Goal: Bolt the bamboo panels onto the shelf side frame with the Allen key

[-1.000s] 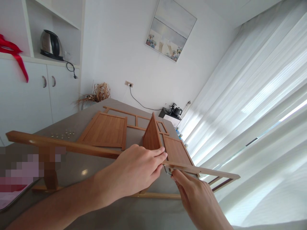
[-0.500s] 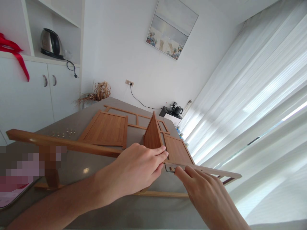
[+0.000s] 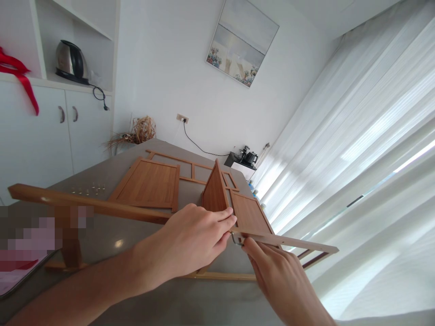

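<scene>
A bent metal key (image 3: 238,241) is pinched at its free end by the fingertips of the right hand (image 3: 280,274); its other end is set against the wooden frame (image 3: 112,209), which stands across the near table (image 3: 152,294). The frame is clasped by the left hand (image 3: 192,237), fingers pressed together beside the upright panel (image 3: 215,192); its thumb cannot be made out. One joint appears to be partly fastened here. Much seems undone: a left panel (image 3: 147,183), a right panel (image 3: 251,210) and a far open frame (image 3: 173,158) are laid out flat, and small metal fittings (image 3: 87,192) are left loose at left. No brand, label or writing can be read.
</scene>
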A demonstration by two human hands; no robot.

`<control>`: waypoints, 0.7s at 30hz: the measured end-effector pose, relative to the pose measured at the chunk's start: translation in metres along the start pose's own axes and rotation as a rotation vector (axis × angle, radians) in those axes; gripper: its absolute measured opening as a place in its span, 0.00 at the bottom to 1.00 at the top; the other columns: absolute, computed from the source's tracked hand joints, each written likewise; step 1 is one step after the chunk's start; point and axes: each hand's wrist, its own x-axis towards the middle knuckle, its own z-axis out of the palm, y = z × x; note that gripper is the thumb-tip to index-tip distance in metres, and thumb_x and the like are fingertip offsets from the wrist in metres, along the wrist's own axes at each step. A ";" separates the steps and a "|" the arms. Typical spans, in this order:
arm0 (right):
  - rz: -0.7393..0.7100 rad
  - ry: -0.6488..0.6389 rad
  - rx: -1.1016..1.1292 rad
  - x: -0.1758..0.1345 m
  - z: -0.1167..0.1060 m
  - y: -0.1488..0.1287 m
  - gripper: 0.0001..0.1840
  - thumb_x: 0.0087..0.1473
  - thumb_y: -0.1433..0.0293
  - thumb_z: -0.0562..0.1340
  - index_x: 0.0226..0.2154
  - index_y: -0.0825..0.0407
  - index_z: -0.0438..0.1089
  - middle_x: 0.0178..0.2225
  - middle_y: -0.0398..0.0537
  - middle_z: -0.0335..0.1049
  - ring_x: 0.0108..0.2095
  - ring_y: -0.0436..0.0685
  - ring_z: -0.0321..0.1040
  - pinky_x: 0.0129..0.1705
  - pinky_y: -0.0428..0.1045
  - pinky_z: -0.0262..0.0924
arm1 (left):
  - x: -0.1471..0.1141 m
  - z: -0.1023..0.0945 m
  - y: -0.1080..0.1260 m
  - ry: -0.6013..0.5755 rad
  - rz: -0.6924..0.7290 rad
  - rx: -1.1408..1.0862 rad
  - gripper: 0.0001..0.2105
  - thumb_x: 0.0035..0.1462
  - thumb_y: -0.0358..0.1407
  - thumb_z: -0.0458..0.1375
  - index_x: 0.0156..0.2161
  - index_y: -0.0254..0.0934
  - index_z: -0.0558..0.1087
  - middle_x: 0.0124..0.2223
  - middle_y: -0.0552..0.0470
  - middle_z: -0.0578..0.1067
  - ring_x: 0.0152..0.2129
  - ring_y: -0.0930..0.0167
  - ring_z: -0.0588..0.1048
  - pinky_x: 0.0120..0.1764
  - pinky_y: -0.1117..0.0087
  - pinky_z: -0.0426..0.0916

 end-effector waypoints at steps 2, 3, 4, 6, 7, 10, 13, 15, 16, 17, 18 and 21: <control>0.050 0.037 0.099 -0.003 0.013 -0.006 0.09 0.67 0.74 0.50 0.35 0.46 0.59 0.23 0.36 0.68 0.20 0.51 0.68 0.23 0.47 0.44 | 0.000 0.000 0.000 -0.003 -0.004 -0.001 0.18 0.69 0.35 0.49 0.58 0.40 0.73 0.60 0.57 0.74 0.39 0.67 0.82 0.32 0.64 0.77; 0.079 0.047 0.150 -0.004 0.018 -0.010 0.10 0.69 0.71 0.49 0.34 0.46 0.59 0.22 0.36 0.67 0.19 0.51 0.67 0.22 0.47 0.44 | 0.000 -0.001 0.000 -0.006 -0.007 0.002 0.18 0.69 0.35 0.49 0.58 0.40 0.73 0.60 0.57 0.74 0.39 0.67 0.82 0.32 0.64 0.77; 0.112 0.047 0.203 -0.005 0.023 -0.013 0.11 0.70 0.69 0.49 0.34 0.46 0.59 0.21 0.36 0.67 0.18 0.50 0.66 0.22 0.46 0.44 | 0.000 -0.001 0.001 -0.013 -0.009 0.006 0.18 0.69 0.35 0.49 0.58 0.40 0.73 0.60 0.56 0.74 0.38 0.66 0.83 0.32 0.64 0.77; 0.173 0.037 0.304 -0.006 0.031 -0.018 0.12 0.71 0.67 0.47 0.35 0.47 0.59 0.22 0.36 0.67 0.18 0.49 0.65 0.22 0.45 0.47 | 0.000 -0.002 0.001 -0.026 -0.015 0.012 0.18 0.68 0.35 0.49 0.58 0.40 0.73 0.61 0.55 0.73 0.37 0.66 0.83 0.32 0.63 0.77; 0.194 0.032 0.342 -0.007 0.033 -0.020 0.12 0.72 0.67 0.46 0.36 0.47 0.59 0.22 0.36 0.67 0.18 0.48 0.65 0.23 0.44 0.49 | 0.000 -0.002 0.001 -0.031 -0.016 0.013 0.18 0.68 0.35 0.49 0.58 0.40 0.73 0.61 0.55 0.73 0.37 0.65 0.83 0.32 0.63 0.77; 0.177 0.039 0.362 -0.008 0.035 -0.019 0.11 0.72 0.68 0.45 0.38 0.47 0.58 0.23 0.36 0.66 0.19 0.48 0.64 0.23 0.42 0.51 | 0.001 -0.003 0.001 -0.035 -0.014 0.008 0.18 0.69 0.35 0.49 0.58 0.40 0.73 0.60 0.55 0.74 0.38 0.65 0.83 0.34 0.63 0.78; 0.092 0.085 0.293 -0.006 0.029 -0.015 0.11 0.70 0.70 0.47 0.35 0.47 0.57 0.21 0.35 0.63 0.17 0.48 0.62 0.22 0.42 0.50 | 0.001 -0.003 0.001 -0.031 -0.014 0.015 0.18 0.69 0.35 0.48 0.58 0.40 0.73 0.61 0.56 0.73 0.38 0.66 0.83 0.33 0.63 0.77; 0.049 0.115 0.260 -0.004 0.024 -0.012 0.11 0.70 0.71 0.47 0.33 0.47 0.56 0.20 0.35 0.62 0.17 0.48 0.60 0.22 0.42 0.49 | 0.001 -0.003 0.001 -0.026 -0.013 0.025 0.18 0.69 0.35 0.48 0.58 0.40 0.73 0.61 0.57 0.73 0.38 0.66 0.83 0.31 0.63 0.77; 0.039 0.124 0.252 -0.003 0.023 -0.011 0.11 0.69 0.71 0.48 0.33 0.47 0.56 0.20 0.35 0.62 0.16 0.47 0.59 0.21 0.42 0.48 | 0.001 -0.003 0.001 -0.023 -0.009 0.027 0.18 0.69 0.35 0.48 0.58 0.40 0.73 0.61 0.58 0.73 0.38 0.67 0.83 0.30 0.62 0.77; 0.036 0.129 0.251 -0.003 0.022 -0.010 0.11 0.69 0.72 0.48 0.33 0.47 0.56 0.20 0.35 0.62 0.16 0.47 0.59 0.21 0.42 0.48 | 0.001 -0.003 0.001 -0.021 -0.007 0.029 0.18 0.69 0.35 0.48 0.58 0.40 0.73 0.61 0.58 0.73 0.38 0.67 0.83 0.30 0.62 0.77; 0.040 0.130 0.256 -0.002 0.022 -0.011 0.11 0.69 0.72 0.48 0.33 0.47 0.56 0.20 0.35 0.61 0.16 0.47 0.58 0.21 0.42 0.48 | 0.000 -0.004 0.001 -0.019 -0.003 0.028 0.18 0.69 0.35 0.47 0.58 0.40 0.73 0.61 0.58 0.73 0.38 0.67 0.83 0.30 0.62 0.77; 0.087 0.134 0.306 -0.005 0.030 -0.015 0.10 0.70 0.71 0.48 0.34 0.47 0.57 0.20 0.34 0.60 0.16 0.47 0.58 0.21 0.41 0.49 | 0.000 -0.004 0.001 -0.019 -0.003 0.020 0.18 0.69 0.35 0.48 0.58 0.39 0.73 0.61 0.58 0.73 0.40 0.67 0.82 0.30 0.62 0.77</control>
